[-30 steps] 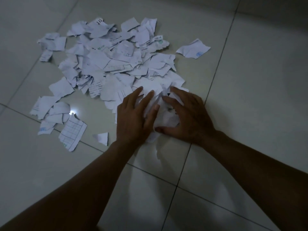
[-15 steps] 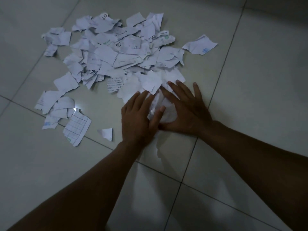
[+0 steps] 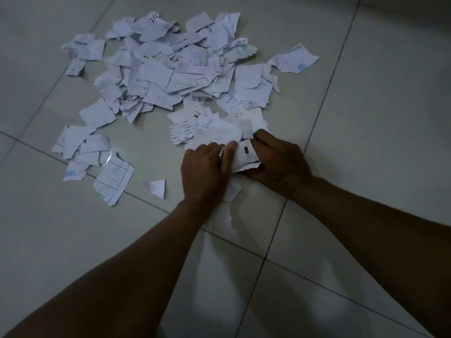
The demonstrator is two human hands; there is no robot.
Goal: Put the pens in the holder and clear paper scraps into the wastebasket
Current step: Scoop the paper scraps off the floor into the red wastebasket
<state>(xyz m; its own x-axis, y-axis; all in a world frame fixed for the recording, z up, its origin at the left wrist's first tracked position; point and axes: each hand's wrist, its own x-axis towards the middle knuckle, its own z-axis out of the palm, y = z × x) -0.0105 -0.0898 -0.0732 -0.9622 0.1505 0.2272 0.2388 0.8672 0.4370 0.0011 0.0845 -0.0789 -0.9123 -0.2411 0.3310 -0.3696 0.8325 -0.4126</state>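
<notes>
Hands meet at the near edge of the paper scrap pile on the tiled floor. Left hand and right hand are both curled shut around a small bundle of scraps, pressed between them just above the floor. Most scraps lie loose beyond the hands; outliers include a grid-printed piece and a small triangular scrap to the left. Compress the bundle firmly before lifting (loose torn edges will likely shed pieces), and keep the palms cupped underneath. One scrap sits below the left wrist; collect it on a later pass. Neither wastebasket, pens nor holder is in view.
</notes>
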